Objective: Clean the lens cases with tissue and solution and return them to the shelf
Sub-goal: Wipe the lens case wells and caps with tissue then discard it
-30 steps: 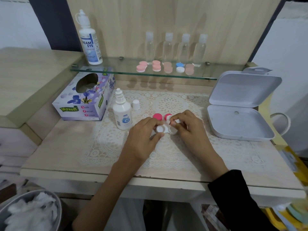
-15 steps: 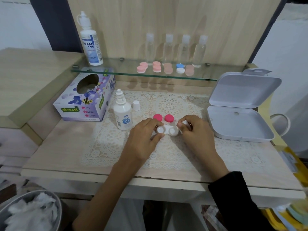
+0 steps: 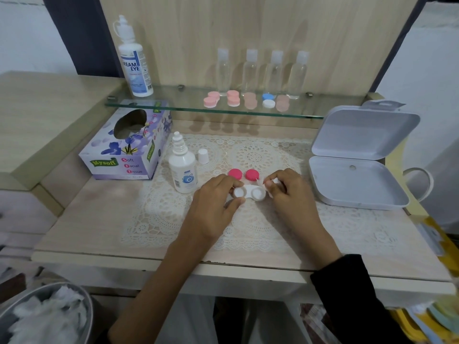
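A white lens case (image 3: 249, 192) with both wells uncovered lies on the lace mat. My left hand (image 3: 215, 202) pinches its left end between thumb and fingers. My right hand (image 3: 289, 192) sits just right of the case and pinches a small wad of white tissue (image 3: 270, 184). Two pink caps (image 3: 244, 175) rest on the mat behind the case. A small solution bottle (image 3: 183, 167) stands uncapped to the left, its white cap (image 3: 203, 156) beside it. Several closed lens cases (image 3: 233, 98) sit on the glass shelf (image 3: 173, 109).
A tissue box (image 3: 129, 147) lies at the left. An open white plastic box (image 3: 357, 170) stands at the right. On the shelf are a large solution bottle (image 3: 135, 60) and several clear bottles (image 3: 260, 70). A metal bin (image 3: 44, 316) of used tissue is at lower left.
My right hand has pulled back to the right with the tissue, off the case's right well, so both wells and both pink caps now show. The left hand has kept its hold.
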Demonstrator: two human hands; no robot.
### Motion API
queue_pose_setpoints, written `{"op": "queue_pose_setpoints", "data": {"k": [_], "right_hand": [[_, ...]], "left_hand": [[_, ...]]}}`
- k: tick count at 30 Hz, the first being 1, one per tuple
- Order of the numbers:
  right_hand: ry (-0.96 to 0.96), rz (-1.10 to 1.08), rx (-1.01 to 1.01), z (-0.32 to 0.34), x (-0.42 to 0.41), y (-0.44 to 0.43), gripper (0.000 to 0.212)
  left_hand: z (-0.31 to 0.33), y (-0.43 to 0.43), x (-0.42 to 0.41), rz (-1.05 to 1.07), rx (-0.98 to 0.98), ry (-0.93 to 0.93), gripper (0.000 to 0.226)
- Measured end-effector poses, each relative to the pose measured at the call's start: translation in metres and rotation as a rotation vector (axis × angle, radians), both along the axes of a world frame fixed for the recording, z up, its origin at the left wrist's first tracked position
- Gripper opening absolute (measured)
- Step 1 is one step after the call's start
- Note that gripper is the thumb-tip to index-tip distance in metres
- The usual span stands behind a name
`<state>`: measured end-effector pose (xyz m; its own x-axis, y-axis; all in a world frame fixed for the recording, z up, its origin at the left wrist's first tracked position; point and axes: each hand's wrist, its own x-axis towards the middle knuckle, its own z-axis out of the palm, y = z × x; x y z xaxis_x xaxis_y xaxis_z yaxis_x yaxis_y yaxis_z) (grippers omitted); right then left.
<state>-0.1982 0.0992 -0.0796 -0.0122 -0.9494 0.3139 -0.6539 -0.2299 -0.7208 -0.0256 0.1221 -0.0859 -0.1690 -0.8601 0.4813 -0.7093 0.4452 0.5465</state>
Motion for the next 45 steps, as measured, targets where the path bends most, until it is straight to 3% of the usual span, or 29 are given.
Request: {"op": "queue_pose_setpoints", "data": {"k": [5, 10, 14, 17, 21, 33, 41, 45], "right_hand": [[-0.113, 0.007, -0.002, 0.002, -0.004, 0.002, 0.018], [-0.303, 0.137, 0.035, 0.006, 0.006, 0.009, 0.009], [-0.258, 0.201, 0.012, 0.009, 0.007, 0.010, 0.022], [-0.237, 0.228, -0.002, 0.007, 0.006, 0.010, 0.019], [-0.169, 0.265, -0.040, 0.003, 0.006, 0.008, 0.012], [-0.108, 0.256, -0.324, 0.006, 0.004, 0.010, 0.007], [-0.161, 0.256, -0.327, 0.004, 0.003, 0.006, 0.012], [-0.136, 0.109, -0.426, 0.004, -0.001, 0.003, 0.011]], "left_hand": [[0.000, 0.000, 0.001, 0.006, -0.024, -0.008, 0.021], [0.003, 0.001, 0.001, -0.002, -0.068, 0.019, 0.025], [0.005, 0.003, 0.002, -0.022, -0.071, 0.083, 0.029], [0.005, 0.004, 0.002, -0.033, -0.087, 0.080, 0.034], [0.006, 0.004, 0.003, -0.040, -0.118, 0.078, 0.021], [0.013, 0.008, 0.004, -0.044, 0.290, 0.618, 0.031], [0.011, 0.006, 0.006, -0.096, 0.280, 0.644, 0.040], [0.010, 0.005, 0.005, -0.076, 0.320, 0.692, 0.043]]}}
